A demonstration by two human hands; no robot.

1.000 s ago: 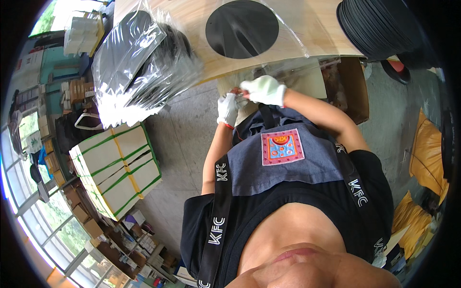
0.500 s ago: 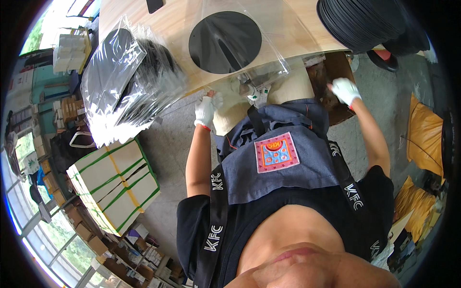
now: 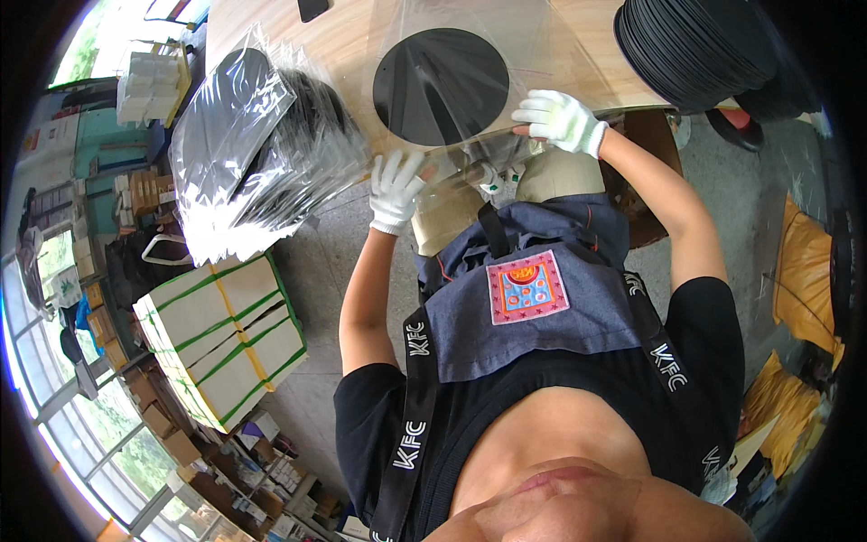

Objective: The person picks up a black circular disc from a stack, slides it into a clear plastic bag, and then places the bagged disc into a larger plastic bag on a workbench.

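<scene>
A black round disc (image 3: 433, 81) lies flat inside a clear plastic bag (image 3: 537, 59) on the table, with the bag's near end hanging over the edge. My left hand (image 3: 396, 191), in a white glove with the thumb tip bare, is at the bag's near left corner, fingers apart. Over the bag's near right side, my right hand (image 3: 562, 122) is gloved too, its fingers stretched out toward the left. Whether either hand touches the film I cannot tell. To the left sits a heap of bagged black discs (image 3: 271, 144).
A tall stack of bare black discs (image 3: 691, 54) stands at the table's right. A phone (image 3: 312, 9) lies at the far edge of the wooden table (image 3: 591, 54). Below are an open cardboard box (image 3: 652, 149), a strapped white carton (image 3: 221, 339) and yellow sacks (image 3: 804, 280).
My right hand has come up and left from beside the cardboard box to the bag's right side. My left hand has turned, and its fingers have spread at the table edge.
</scene>
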